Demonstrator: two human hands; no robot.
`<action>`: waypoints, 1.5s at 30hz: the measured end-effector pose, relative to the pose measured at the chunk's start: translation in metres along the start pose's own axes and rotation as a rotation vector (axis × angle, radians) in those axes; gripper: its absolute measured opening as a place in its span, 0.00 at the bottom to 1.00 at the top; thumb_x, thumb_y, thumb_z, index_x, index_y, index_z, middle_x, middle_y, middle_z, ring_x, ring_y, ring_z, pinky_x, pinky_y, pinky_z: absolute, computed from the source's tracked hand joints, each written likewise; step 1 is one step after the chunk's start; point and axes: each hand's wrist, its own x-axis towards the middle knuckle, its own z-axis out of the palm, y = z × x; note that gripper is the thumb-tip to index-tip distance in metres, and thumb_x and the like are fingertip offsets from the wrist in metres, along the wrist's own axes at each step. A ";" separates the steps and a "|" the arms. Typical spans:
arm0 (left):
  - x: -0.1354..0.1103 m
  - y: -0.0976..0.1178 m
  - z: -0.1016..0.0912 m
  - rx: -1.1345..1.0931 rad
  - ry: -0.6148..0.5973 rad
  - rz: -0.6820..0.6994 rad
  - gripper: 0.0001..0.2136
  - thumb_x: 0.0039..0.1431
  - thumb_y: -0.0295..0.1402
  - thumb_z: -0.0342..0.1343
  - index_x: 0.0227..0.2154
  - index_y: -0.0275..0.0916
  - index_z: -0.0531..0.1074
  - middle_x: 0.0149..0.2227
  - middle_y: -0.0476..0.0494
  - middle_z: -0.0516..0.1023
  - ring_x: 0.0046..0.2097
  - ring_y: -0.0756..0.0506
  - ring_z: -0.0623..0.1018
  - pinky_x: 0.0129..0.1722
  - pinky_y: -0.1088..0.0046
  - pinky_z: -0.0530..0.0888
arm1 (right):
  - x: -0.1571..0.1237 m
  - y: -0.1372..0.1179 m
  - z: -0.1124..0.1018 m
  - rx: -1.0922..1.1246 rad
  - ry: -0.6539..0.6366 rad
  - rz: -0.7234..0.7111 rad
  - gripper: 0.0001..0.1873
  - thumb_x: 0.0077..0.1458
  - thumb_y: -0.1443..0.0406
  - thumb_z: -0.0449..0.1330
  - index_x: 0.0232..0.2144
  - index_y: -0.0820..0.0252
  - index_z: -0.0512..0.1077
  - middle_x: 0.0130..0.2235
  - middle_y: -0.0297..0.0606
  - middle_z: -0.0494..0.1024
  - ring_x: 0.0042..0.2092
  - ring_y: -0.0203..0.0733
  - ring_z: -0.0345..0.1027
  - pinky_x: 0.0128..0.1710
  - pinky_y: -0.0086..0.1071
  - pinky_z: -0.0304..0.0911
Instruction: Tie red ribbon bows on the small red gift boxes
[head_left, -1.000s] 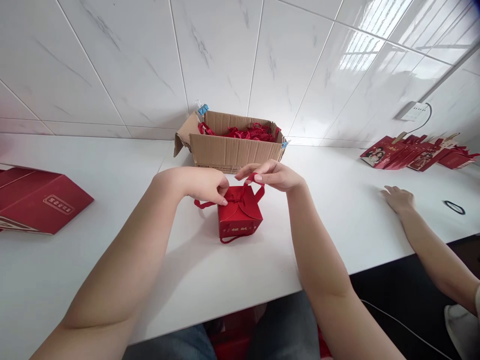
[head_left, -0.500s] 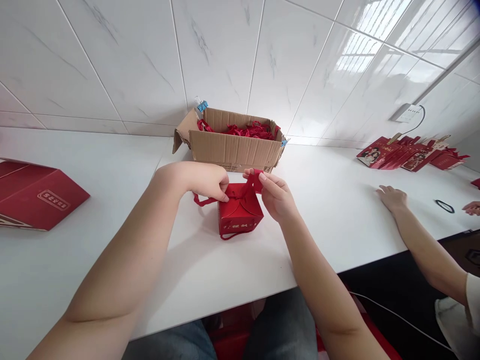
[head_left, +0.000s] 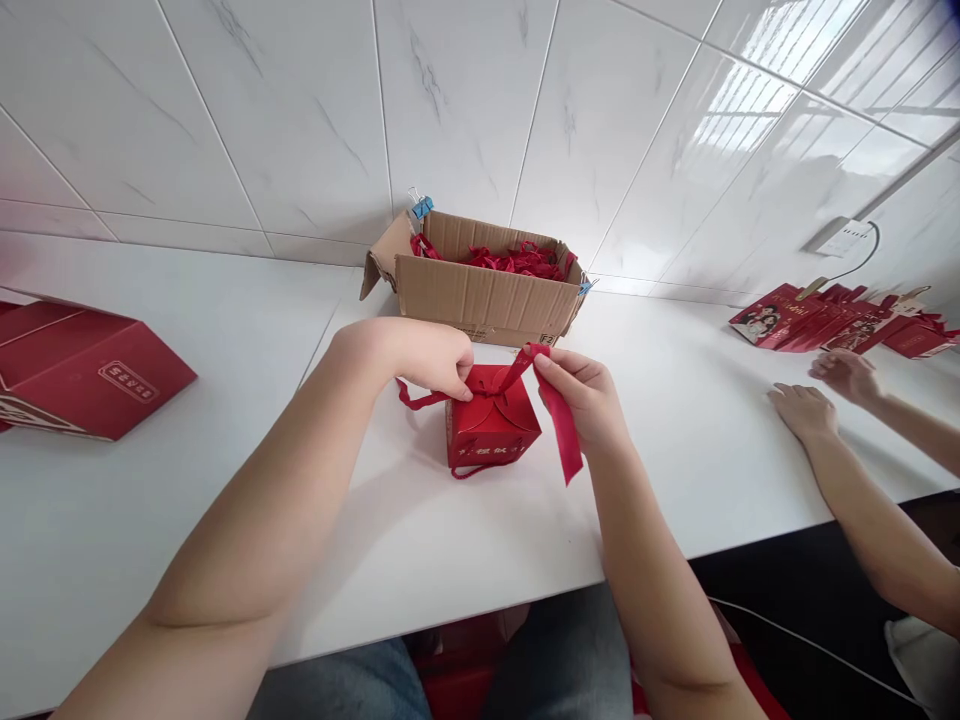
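A small red gift box with gold lettering stands on the white table in front of me. A red ribbon runs over its folded top. My left hand pinches the ribbon at the top left of the box, and one end trails out to the left. My right hand grips the other ribbon end, which hangs down past my wrist to the right of the box.
A cardboard carton full of red ribbons, with blue clips on its flaps, stands behind the box by the tiled wall. A flat red package lies at the left. Red cards lie at the far right, where another person's hands rest.
My right hand has drawn the ribbon end out and down to the right of the box. The other person's second hand has come onto the table.
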 end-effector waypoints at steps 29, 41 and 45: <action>0.017 0.013 0.006 -0.442 0.555 0.387 0.13 0.54 0.44 0.55 0.31 0.40 0.79 0.33 0.47 0.80 0.34 0.48 0.75 0.31 0.73 0.66 | -0.001 0.018 0.014 -0.233 0.010 -0.215 0.11 0.53 0.57 0.63 0.34 0.54 0.68 0.25 0.29 0.73 0.28 0.35 0.66 0.33 0.32 0.64; 0.015 0.013 0.006 -0.415 0.583 0.393 0.12 0.55 0.42 0.55 0.31 0.41 0.78 0.33 0.48 0.80 0.33 0.49 0.74 0.30 0.73 0.66 | 0.005 0.022 0.016 -0.347 0.183 -0.265 0.11 0.48 0.58 0.66 0.34 0.56 0.72 0.32 0.33 0.76 0.37 0.39 0.71 0.44 0.37 0.65; 0.015 0.014 0.006 -0.394 0.575 0.407 0.13 0.56 0.43 0.54 0.31 0.41 0.78 0.32 0.48 0.79 0.32 0.49 0.74 0.29 0.73 0.65 | 0.007 0.022 0.012 -0.288 0.110 -0.185 0.09 0.48 0.57 0.67 0.30 0.55 0.78 0.46 0.39 0.75 0.48 0.44 0.70 0.49 0.39 0.65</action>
